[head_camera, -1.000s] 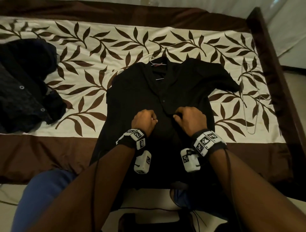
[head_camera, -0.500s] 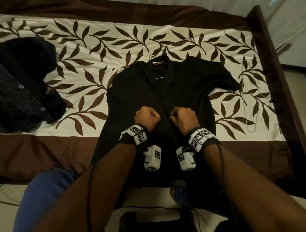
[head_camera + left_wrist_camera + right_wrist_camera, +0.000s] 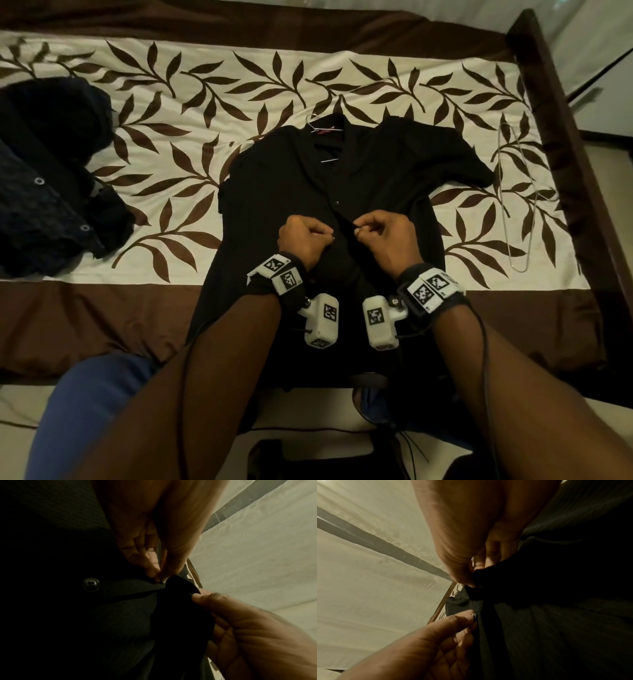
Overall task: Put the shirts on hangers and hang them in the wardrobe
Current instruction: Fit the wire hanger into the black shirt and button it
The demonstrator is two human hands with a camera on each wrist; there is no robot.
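1. A bed covered by a cream bedspread with brown leaf print (image 3: 191, 144) is seen.
2. On it, a black button-front shirt (image 3: 281, 192) is laid flat over a thin wire hanger (image 3: 313, 121).
3. The shirt's front edges are pinched by the left hand (image 3: 303, 236) and the right hand (image 3: 383, 236).
4. A button could slip if the dark fabric bunches.
5. Left of the shirt a heap of dark clothes (image 3: 44, 178) is piled; right, a spare wire hanger (image 3: 513, 205) is laid.

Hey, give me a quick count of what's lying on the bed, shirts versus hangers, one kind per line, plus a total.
Black shirt spread flat, pinched by the left hand and the right hand: 1
Dark garments in a heap, count unclear: at least 1
Wire hangers: 2, one inside the shirt, one bare
Total: at least 4
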